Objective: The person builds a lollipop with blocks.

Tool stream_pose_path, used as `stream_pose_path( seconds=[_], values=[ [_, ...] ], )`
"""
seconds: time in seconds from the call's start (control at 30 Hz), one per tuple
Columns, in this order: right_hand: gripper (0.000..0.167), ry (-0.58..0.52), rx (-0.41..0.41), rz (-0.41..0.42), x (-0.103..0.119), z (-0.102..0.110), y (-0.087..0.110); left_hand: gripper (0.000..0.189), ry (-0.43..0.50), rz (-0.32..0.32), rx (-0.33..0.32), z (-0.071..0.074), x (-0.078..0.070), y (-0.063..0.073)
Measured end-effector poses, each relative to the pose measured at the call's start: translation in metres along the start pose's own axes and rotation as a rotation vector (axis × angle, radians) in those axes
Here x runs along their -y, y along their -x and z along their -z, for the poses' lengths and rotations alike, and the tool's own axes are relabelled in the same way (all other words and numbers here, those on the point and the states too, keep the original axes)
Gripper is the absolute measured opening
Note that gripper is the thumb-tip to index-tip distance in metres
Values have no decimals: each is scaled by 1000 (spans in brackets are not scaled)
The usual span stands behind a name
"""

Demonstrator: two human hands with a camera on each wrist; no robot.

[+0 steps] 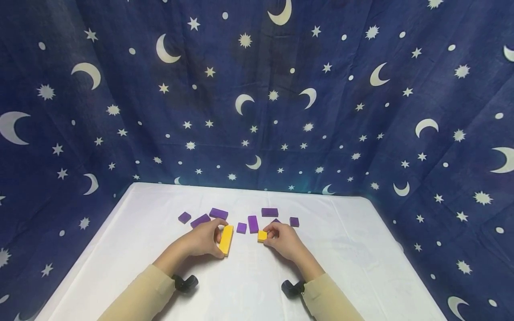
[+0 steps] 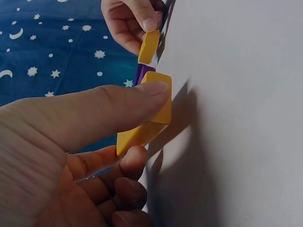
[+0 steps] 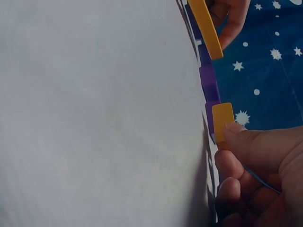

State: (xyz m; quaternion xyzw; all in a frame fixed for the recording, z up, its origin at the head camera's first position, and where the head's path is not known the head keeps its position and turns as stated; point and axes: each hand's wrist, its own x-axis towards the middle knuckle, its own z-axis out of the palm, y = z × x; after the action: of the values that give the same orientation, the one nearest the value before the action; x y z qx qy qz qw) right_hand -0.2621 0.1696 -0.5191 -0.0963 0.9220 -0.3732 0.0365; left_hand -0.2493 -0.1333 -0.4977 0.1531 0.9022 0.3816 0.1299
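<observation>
My left hand (image 1: 204,238) pinches a long yellow block (image 1: 226,240) between thumb and fingers, its long side running away from me. In the left wrist view the thumb presses the near end of this yellow block (image 2: 158,101), and a shadow falls on the cloth beside it. Across from it, my right hand (image 1: 284,240) pinches a small square yellow block (image 1: 262,236) by its right side. The right wrist view has the thumb on the face of the small yellow block (image 3: 222,118). A purple square block (image 1: 241,228) and an upright purple block (image 1: 252,224) lie between the hands.
Beyond the hands lie several purple blocks, among them a rectangular one (image 1: 218,214), another rectangle (image 1: 269,212), and small squares at left (image 1: 184,217) and right (image 1: 294,221). A white cloth (image 1: 353,249) covers the table. A dark blue star-and-moon curtain (image 1: 257,111) stands behind it.
</observation>
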Motion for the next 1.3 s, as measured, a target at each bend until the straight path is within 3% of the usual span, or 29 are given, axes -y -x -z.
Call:
stream_pose_path(
  seconds=[0.47, 0.97, 1.3],
  values=[
    [23, -21, 2, 22, 14, -6, 10, 92, -59, -78, 20, -9, -11, 17],
    [26, -7, 34, 44, 28, -16, 13, 95, -42, -81, 54, -22, -12, 40],
    [24, -22, 71, 32, 33, -23, 15, 96, -37, -85, 54, -34, -12, 48]
  ],
)
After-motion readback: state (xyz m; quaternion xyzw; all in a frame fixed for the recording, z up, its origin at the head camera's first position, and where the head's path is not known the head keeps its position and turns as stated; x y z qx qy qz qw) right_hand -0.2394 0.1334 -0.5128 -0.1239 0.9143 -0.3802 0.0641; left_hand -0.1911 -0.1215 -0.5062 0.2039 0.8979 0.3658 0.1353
